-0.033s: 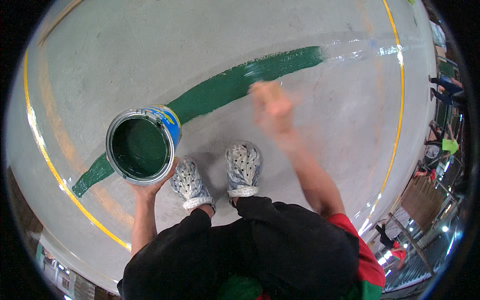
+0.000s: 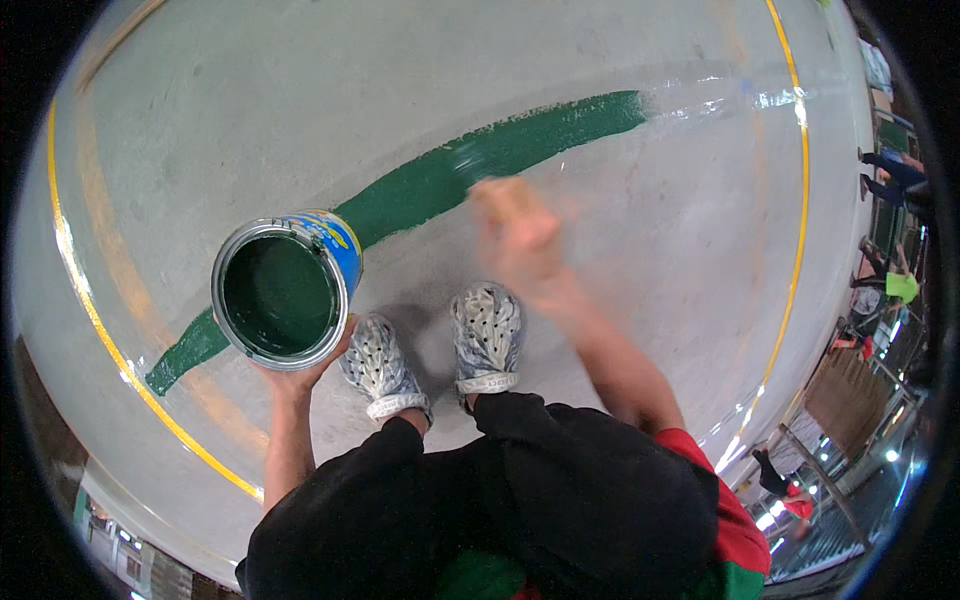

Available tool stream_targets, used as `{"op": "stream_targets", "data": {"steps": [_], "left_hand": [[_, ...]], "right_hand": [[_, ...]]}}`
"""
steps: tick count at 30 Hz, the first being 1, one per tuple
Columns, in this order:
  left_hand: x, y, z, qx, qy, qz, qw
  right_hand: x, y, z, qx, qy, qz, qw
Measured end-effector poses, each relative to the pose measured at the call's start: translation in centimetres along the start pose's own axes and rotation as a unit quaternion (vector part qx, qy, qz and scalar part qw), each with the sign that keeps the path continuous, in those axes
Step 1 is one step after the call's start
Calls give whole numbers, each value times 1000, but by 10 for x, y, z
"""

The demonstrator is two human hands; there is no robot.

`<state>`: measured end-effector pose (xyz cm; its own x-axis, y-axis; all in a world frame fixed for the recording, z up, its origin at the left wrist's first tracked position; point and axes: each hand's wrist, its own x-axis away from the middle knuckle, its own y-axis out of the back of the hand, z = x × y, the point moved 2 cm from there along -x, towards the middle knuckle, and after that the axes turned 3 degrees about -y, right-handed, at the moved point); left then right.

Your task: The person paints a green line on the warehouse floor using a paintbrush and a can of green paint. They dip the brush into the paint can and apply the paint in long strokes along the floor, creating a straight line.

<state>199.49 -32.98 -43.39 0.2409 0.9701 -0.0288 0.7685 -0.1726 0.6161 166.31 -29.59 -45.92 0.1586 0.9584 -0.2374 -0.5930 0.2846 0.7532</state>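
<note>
My left hand (image 2: pixel 298 378) grips an open metal paint can (image 2: pixel 342 246) from below, its side blue and yellow. Dark green paint (image 2: pixel 280 295) shows inside, beneath the can's silvery rim. My right hand (image 2: pixel 522 232), smeared by motion, is closed around what looks like a paintbrush (image 2: pixel 468 160). The brush's bristle end is blurred and lies over a broad green painted stripe (image 2: pixel 400 198) on the grey floor. This stripe curves from the lower left, passes behind the can, and ends at the upper right.
My feet, in grey-white patterned clogs (image 2: pixel 487 335), stand just below the stripe. Yellow lines (image 2: pixel 803 180) run down the floor on both sides. Clear shiny tape (image 2: pixel 700 108) extends from the stripe's right end. Several people (image 2: pixel 895 180) are at the far right, and a thin strip (image 2: pixel 115 45) lies upper left.
My right hand has swept a little to the left along the green stripe, with the brush in it. The left hand and can have stayed in place.
</note>
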Motion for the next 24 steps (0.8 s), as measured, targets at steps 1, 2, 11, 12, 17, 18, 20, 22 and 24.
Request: {"op": "stream_targets", "data": {"steps": [1, 2, 11, 12, 17, 18, 20, 22, 24], "left_hand": [[-1, -1, -1, -3, 21, 20, 1000], [-3, -1, -2, 3, 43, 36, 998], [1, 8, 3, 37, 10, -13, 999], [3, 7, 6, 35, 9, -23, 999], [10, 12, 14, 11, -1, -41, 999], [10, 13, 14, -20, -6, -31, 999], [10, 14, 14, -82, -25, -12, 996], [9, 14, 16, -49, -5, -5, 999], [7, 13, 19, -20, 16, 10, 1000]], "right_hand": [[7, -16, 20, -107, -43, -29, 993], [10, -29, 34, -192, -84, 19, 978], [-31, 83, -109, -10, -335, -181, 925], [-37, 99, -126, 85, -275, -206, 935], [-53, 109, -142, 264, -123, -197, 936], [-51, 96, -130, 257, -152, -160, 941], [-39, 57, -83, 220, 28, -114, 968], [-13, 21, -35, 111, 9, -77, 991], [11, 0, 0, 15, -23, -21, 999]]}}
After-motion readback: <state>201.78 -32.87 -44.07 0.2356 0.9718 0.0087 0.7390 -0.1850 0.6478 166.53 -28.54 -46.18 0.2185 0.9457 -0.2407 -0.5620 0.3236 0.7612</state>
